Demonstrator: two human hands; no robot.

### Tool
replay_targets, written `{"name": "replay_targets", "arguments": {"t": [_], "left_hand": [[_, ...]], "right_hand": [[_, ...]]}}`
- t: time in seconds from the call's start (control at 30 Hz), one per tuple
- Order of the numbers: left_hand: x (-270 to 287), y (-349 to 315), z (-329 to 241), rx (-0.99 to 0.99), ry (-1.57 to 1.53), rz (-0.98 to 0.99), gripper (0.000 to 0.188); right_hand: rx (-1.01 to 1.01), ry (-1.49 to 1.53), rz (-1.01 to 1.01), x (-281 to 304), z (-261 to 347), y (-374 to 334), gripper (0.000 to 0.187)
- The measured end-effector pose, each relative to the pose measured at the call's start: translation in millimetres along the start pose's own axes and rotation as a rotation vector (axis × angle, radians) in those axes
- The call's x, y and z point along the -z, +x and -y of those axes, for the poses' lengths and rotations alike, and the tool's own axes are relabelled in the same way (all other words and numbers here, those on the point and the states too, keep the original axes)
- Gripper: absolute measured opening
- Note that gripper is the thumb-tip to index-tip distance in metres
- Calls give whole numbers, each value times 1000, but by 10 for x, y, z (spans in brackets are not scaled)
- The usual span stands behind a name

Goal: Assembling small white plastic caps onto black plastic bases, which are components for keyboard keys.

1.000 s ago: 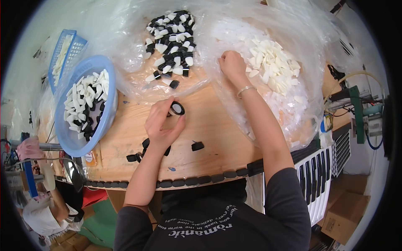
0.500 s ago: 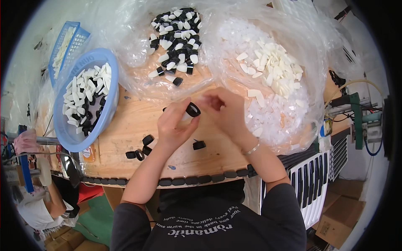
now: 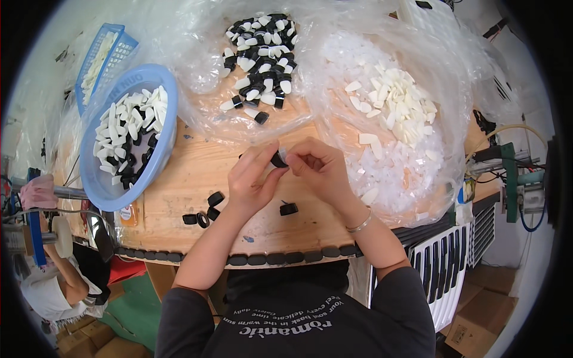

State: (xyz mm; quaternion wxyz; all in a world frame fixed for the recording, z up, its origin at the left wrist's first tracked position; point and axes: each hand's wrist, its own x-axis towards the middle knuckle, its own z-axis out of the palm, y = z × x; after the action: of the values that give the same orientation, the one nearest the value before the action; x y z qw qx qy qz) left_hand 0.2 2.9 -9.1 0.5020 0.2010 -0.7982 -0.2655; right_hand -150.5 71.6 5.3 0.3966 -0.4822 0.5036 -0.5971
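Observation:
My left hand [image 3: 253, 179] and my right hand [image 3: 319, 167] meet over the wooden table [image 3: 185, 179], both pinching one small black cap [image 3: 279, 160] between the fingertips. A small white piece seems pressed against the cap, mostly hidden by my fingers. Another black cap [image 3: 289, 209] lies on the wood just below my right hand. Several loose black caps [image 3: 206, 212] sit left of my left wrist. My right wrist wears a thin bracelet [image 3: 359, 225].
A blue bowl [image 3: 158, 161] of white and black pieces stands at left, with a blue basket [image 3: 98, 56] behind it. Clear plastic bags hold black-and-white pieces [image 3: 259, 65] and white pieces [image 3: 397, 104]. A row of black caps [image 3: 262, 258] lines the table's near edge.
My right hand came back from the white pieces at the right and joined my left hand. Both now grip the black cap that the left hand held alone.

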Motion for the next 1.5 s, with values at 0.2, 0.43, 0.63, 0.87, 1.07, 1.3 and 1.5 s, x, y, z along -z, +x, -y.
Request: {"name": "replay_targets", "arguments": {"t": [0.2, 0.43, 0.63, 0.87, 1.07, 1.3, 1.5], "left_hand": [[27, -14, 34, 63, -33, 53, 48], [17, 14, 43, -6, -24, 102, 45], [45, 15, 21, 58, -134, 161, 41], [90, 0, 33, 163, -341, 296, 34], [84, 5, -10, 87, -239, 247, 33], [31, -73, 184, 317, -541, 256, 32], [-26, -45, 156, 437, -857, 164, 35]], "right_hand": [[458, -703, 75, -9, 155, 19, 8], [298, -543, 225, 142, 114, 58, 8], [-380, 368, 197, 178, 61, 59, 15], [-633, 593, 270, 189, -54, 37, 21], [-663, 654, 302, 202, -190, 31, 24], [-497, 422, 229, 211, 84, 100, 34], [-164, 124, 135, 92, 70, -34, 38]]}}
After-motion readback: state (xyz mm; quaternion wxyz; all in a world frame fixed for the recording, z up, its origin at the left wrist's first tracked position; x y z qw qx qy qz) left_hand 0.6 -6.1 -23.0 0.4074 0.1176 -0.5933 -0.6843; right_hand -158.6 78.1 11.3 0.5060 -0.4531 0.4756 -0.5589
